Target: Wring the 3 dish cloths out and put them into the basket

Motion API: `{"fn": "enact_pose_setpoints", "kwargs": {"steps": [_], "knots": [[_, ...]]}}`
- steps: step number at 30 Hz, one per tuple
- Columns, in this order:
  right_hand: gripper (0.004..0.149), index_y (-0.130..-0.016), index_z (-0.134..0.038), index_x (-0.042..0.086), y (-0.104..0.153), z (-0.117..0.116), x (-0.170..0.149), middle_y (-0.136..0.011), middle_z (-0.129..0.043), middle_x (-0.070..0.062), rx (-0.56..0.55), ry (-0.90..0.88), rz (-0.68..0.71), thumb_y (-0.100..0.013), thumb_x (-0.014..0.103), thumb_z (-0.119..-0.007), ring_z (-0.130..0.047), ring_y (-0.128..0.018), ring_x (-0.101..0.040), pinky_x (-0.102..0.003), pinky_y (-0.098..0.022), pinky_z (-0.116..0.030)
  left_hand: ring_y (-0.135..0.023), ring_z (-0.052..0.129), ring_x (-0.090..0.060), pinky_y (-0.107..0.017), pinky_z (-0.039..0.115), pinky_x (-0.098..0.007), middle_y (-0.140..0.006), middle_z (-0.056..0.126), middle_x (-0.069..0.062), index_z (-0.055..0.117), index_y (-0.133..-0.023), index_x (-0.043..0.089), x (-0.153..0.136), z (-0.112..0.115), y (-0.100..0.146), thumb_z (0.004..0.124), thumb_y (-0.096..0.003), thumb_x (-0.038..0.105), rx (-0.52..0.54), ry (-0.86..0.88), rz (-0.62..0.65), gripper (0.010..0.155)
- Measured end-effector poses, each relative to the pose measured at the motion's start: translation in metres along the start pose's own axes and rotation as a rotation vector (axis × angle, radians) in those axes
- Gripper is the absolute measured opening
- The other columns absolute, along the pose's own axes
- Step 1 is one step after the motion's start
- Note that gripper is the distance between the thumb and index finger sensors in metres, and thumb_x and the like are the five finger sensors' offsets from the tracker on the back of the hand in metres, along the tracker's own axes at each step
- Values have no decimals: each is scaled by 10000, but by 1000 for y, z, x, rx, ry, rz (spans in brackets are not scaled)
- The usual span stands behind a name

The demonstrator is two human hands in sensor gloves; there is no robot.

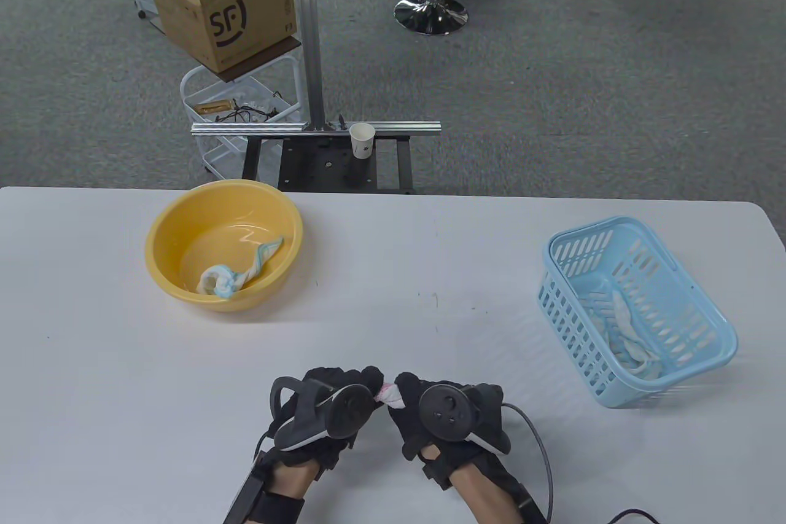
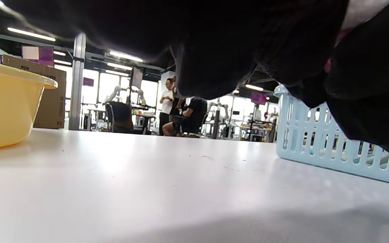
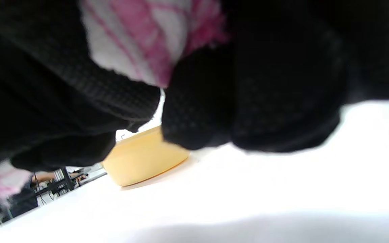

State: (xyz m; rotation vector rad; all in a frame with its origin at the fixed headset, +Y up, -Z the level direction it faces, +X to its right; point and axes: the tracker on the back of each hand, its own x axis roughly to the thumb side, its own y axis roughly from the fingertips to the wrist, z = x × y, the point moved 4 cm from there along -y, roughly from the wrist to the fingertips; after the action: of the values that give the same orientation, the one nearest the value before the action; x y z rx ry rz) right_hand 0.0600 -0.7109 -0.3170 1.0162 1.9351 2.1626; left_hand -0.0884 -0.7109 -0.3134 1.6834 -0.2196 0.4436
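Note:
Both hands grip one pink-and-white dish cloth [image 1: 389, 394] near the table's front edge; only a short twisted bit shows between them. My left hand [image 1: 344, 392] holds its left end, my right hand [image 1: 412, 396] its right end, and the cloth [image 3: 140, 44] fills the top of the right wrist view. A blue-and-white cloth [image 1: 236, 274] lies twisted in the yellow basin [image 1: 184, 223] at the back left. Another white cloth [image 1: 626, 327] lies in the light blue basket [image 1: 706, 358] on the right.
The basin [image 2: 5, 108] and basket [image 2: 316, 135] flank the bare white tabletop [image 1: 393, 303]. Beyond the far edge stand a metal frame with a paper cup [image 1: 361, 139] and a cardboard box [image 1: 227, 2] on a cart. People sit in the background of the left wrist view.

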Motion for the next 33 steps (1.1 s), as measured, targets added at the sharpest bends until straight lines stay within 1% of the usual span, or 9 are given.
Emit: {"fn": "enact_pose_setpoints", "kwargs": {"steps": [12,16,17,19,20,22,25,27,33], "knots": [[485,-686,-948,-15,-2,-20,-39,-308,-1126,-75,182,-459,-172,-388,364,-1002,-1111,-107,-233,-486,-194,-927,-104,957,-191,-236,851,-444,-376,1045,73,938,-762,174,12,-10,2,925,-334,439,74,-40,63,503],[491,-708,-935,-7,-2,-23,-43,-337,-1124,-73,201,-523,-193,-399,368,-998,-1114,-136,-234,-485,-211,-925,-132,966,-191,-259,851,-447,-395,1034,81,915,-786,183,12,-11,2,919,-336,447,73,-29,66,521],[500,-727,-923,-2,-2,-22,-43,-371,-1121,-72,188,-516,-185,-405,373,-997,-1119,-166,-240,-487,-230,-925,-151,975,-183,-271,854,-442,-416,1027,89,896,-804,188,11,-11,3,908,-347,458,81,-34,64,530],[527,-799,-874,34,-2,-18,-41,-491,-1097,-91,137,-465,-158,-425,388,-985,-1119,-300,-269,-505,-318,-908,-209,1009,-192,-309,861,-449,-472,1031,81,877,-831,186,7,-12,3,911,-389,476,74,-16,44,530],[548,-855,-822,70,-2,-18,-40,-581,-1064,-92,149,-452,-141,-444,402,-967,-1104,-397,-283,-515,-380,-889,-230,1018,-198,-321,862,-453,-489,1031,75,873,-836,183,4,-13,4,913,-406,477,89,8,38,523],[578,-907,-764,83,-2,-13,-39,-690,-1006,-125,109,-441,-130,-458,389,-959,-1054,-525,-343,-559,-461,-833,-299,1042,-216,-369,863,-463,-546,1033,67,854,-857,190,-3,-12,5,910,-384,527,63,40,6,584],[586,-933,-737,111,-2,-1,-38,-740,-973,-140,34,-344,-99,-462,382,-956,-1025,-578,-363,-574,-491,-807,-382,1045,-245,-426,845,-482,-616,1020,52,821,-889,193,-11,-11,7,902,-387,551,50,125,-22,622],[588,-940,-730,127,0,15,-36,-757,-965,-124,-44,-230,-60,-463,391,-951,-1018,-600,-360,-572,-505,-804,-403,1047,-246,-441,844,-482,-633,1016,54,815,-893,199,-16,-15,8,898,-377,579,66,149,-30,647],[576,-940,-731,141,5,60,-32,-772,-952,-127,-256,-70,-23,-464,384,-944,-990,-648,-380,-588,-535,-777,-500,1037,-247,-500,826,-487,-714,981,62,758,-939,216,-28,-25,12,881,-385,592,105,235,-64,680]]}}
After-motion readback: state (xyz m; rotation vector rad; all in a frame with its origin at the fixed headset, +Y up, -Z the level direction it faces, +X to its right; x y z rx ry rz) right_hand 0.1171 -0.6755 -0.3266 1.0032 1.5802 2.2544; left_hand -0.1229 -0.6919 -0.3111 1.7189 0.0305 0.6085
